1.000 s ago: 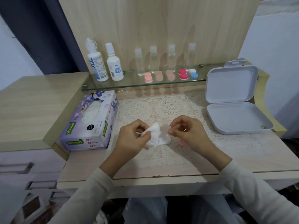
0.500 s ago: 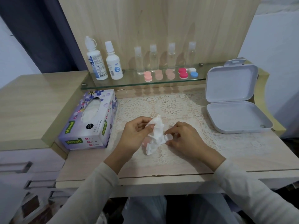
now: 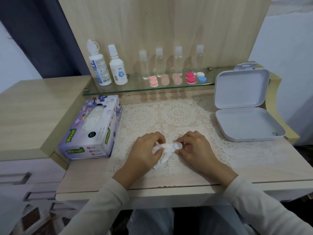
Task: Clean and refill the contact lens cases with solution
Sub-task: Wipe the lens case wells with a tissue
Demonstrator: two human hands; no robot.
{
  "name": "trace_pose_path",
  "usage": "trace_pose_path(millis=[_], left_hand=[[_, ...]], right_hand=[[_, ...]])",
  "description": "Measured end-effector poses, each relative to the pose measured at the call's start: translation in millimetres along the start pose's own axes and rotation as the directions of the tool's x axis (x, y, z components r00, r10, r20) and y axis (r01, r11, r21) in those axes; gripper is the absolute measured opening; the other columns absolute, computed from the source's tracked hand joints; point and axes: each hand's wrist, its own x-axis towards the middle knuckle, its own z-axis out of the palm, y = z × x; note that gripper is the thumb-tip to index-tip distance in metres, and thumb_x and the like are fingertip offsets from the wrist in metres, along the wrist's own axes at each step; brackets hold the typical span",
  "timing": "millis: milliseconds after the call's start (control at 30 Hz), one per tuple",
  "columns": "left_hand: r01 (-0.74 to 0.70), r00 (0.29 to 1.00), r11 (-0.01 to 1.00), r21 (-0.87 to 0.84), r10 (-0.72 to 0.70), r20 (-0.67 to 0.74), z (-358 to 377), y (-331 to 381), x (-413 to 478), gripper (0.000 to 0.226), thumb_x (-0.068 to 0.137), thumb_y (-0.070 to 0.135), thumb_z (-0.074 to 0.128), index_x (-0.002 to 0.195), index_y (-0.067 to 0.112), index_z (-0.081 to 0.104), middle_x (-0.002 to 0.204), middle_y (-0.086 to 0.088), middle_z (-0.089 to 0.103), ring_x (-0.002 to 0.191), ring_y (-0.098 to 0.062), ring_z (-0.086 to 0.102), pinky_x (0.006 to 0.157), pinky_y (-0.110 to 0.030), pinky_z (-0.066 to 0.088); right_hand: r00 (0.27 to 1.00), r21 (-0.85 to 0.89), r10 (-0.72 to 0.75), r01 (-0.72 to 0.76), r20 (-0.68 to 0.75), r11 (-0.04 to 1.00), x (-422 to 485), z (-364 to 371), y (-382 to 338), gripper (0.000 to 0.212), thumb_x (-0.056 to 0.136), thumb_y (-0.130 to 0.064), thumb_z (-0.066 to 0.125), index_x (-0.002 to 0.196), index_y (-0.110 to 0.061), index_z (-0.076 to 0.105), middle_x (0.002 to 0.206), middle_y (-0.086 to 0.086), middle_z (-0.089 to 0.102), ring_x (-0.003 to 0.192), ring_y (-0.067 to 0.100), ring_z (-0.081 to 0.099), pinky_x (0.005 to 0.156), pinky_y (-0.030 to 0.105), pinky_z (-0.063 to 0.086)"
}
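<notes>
Left hand (image 3: pixel 145 150) closed round tissue (image 3: pixel 166 148), right hand (image 3: pixel 197 149) in pinch on half-hidden lens case (image 3: pixel 178 146).

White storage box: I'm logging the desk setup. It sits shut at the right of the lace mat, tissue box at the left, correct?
No: the white storage box is open, its lid standing up, as the head view shows. It does sit at the right of the lace mat, tissue box at the left.
</notes>
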Motion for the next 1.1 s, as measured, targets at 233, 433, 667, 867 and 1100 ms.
trace_pose_path(millis=[233,433,667,867,1100], left_hand=[[-0.227,0.965,0.966,0.123,0.24,-0.109,10,-12,2,0.022,0.076,0.02,0.052,0.072,0.018,0.074,0.076,0.006,0.066,0.077,-0.006,0.044,0.066,-0.021,0.033],[-0.235,0.967,0.97,0.068,0.24,-0.089,11,-11,2,0.019,0.076,0.028,0.054,0.074,0.022,0.073,0.08,0.01,0.067,0.079,-0.003,0.046,0.072,-0.02,0.03],[-0.291,0.949,0.952,0.097,0.301,-0.099,8,-13,0,0.024,0.072,0.042,0.064,0.085,0.022,0.069,0.081,0.013,0.067,0.081,-0.004,0.051,0.079,-0.027,0.033],[-0.345,0.924,0.914,0.212,0.371,-0.096,10,-14,2,0.019,0.076,0.039,0.063,0.08,0.023,0.073,0.087,0.008,0.067,0.088,-0.01,0.049,0.081,-0.026,0.03],[-0.368,0.927,0.894,0.256,0.375,0.023,14,-23,-4,0.025,0.08,0.035,0.055,0.088,0.019,0.072,0.092,0.003,0.064,0.086,-0.012,0.044,0.072,-0.025,0.036]], right_hand=[[0.999,0.005,-0.038,0.038,-0.026,0.999,0,2,4,0.023,0.065,-0.031,0.067,0.08,-0.015,0.074,0.074,-0.004,0.066,0.069,0.016,0.052,0.064,0.036,0.042],[0.997,0.009,-0.068,0.068,-0.027,0.998,-1,4,6,0.023,0.065,-0.03,0.069,0.083,-0.017,0.074,0.076,-0.005,0.067,0.07,0.016,0.053,0.064,0.037,0.044],[0.997,0.026,-0.076,0.077,-0.028,0.997,-2,5,8,0.024,0.067,-0.028,0.068,0.087,-0.017,0.074,0.077,-0.004,0.066,0.072,0.011,0.047,0.064,0.036,0.043],[0.997,0.033,-0.075,0.076,-0.017,0.997,-2,5,9,0.025,0.068,-0.028,0.067,0.09,-0.016,0.073,0.08,-0.004,0.066,0.073,0.014,0.051,0.065,0.036,0.044],[0.995,0.012,-0.095,0.096,-0.012,0.995,-2,5,8,0.024,0.066,-0.023,0.068,0.087,-0.012,0.073,0.079,-0.003,0.066,0.07,0.016,0.057,0.063,0.025,0.041]])
